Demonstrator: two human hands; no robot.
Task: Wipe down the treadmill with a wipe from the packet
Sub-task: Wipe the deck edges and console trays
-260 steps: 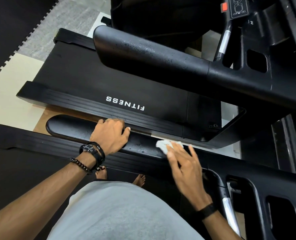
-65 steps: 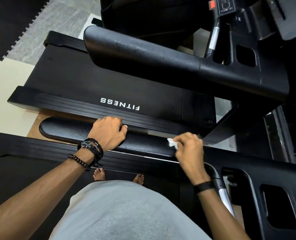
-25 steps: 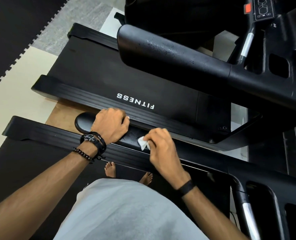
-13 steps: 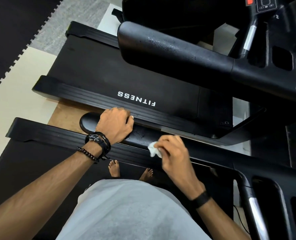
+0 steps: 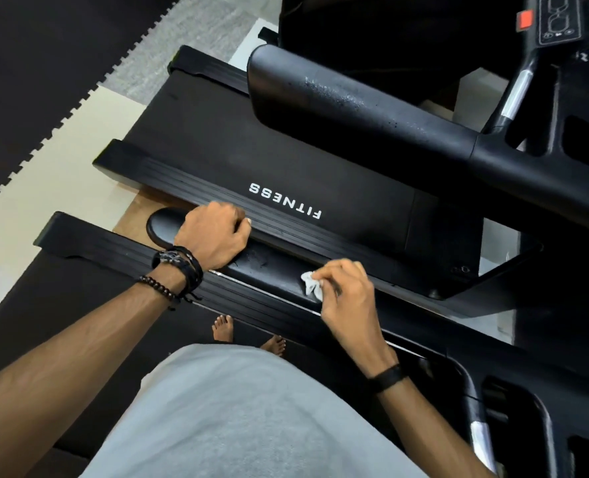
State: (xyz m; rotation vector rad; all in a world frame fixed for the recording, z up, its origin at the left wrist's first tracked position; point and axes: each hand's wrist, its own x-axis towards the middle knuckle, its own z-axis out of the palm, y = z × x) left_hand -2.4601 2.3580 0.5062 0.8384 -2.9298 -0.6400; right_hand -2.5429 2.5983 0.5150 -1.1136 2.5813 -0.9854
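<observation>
The person stands on the near treadmill [image 5: 89,257], bare feet [image 5: 223,327] on its belt. The left hand [image 5: 213,236] curls over the rounded left end of the black handrail [image 5: 272,267], gripping it. The right hand [image 5: 346,294] pinches a crumpled white wipe [image 5: 311,286] against the rail's top, further right, with an open stretch of rail between the hands. Just beyond the rail's far edge runs a second treadmill [image 5: 286,160] marked FITNESS, with a narrow strip of wooden floor [image 5: 137,215] between the two decks.
</observation>
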